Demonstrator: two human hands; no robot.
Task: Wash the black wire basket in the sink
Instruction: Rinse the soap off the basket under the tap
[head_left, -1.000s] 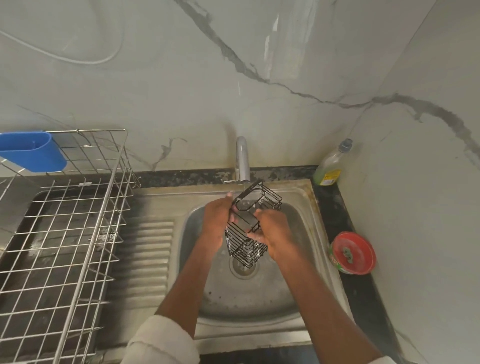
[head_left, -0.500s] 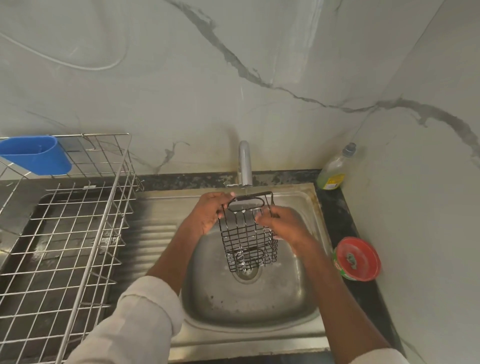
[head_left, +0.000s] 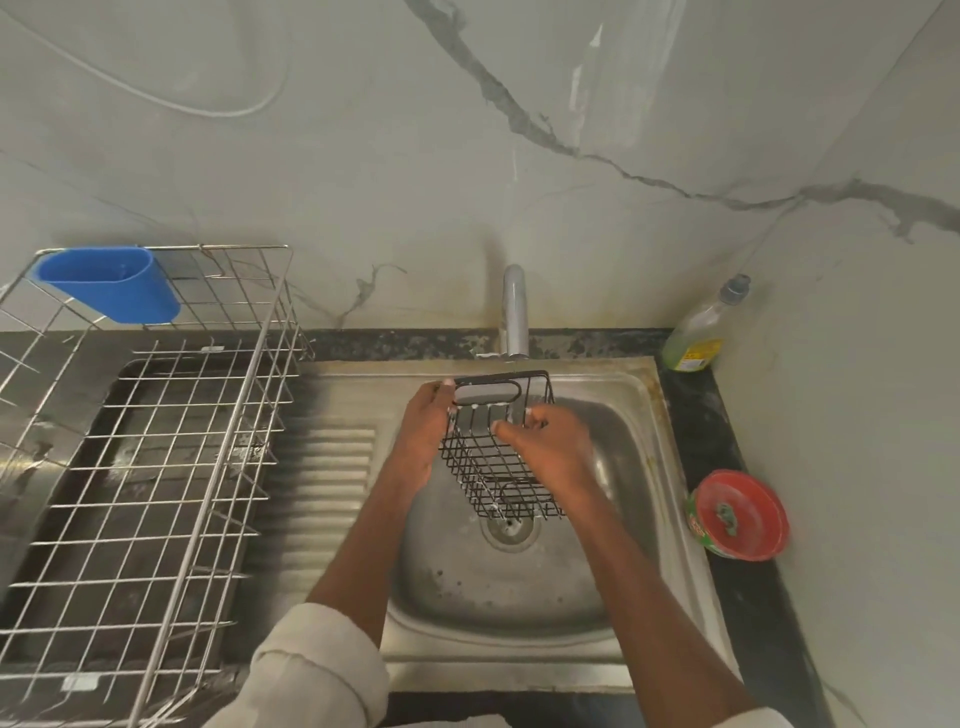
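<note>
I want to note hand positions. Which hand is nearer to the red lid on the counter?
The right hand. It holds the black wire basket over the sink, on the side toward the red lid. The left hand grips the basket's far side.

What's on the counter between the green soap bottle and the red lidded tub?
Nothing: in the head view, only bare dark countertop runs between the soap bottle and the red-lidded tub.
</note>
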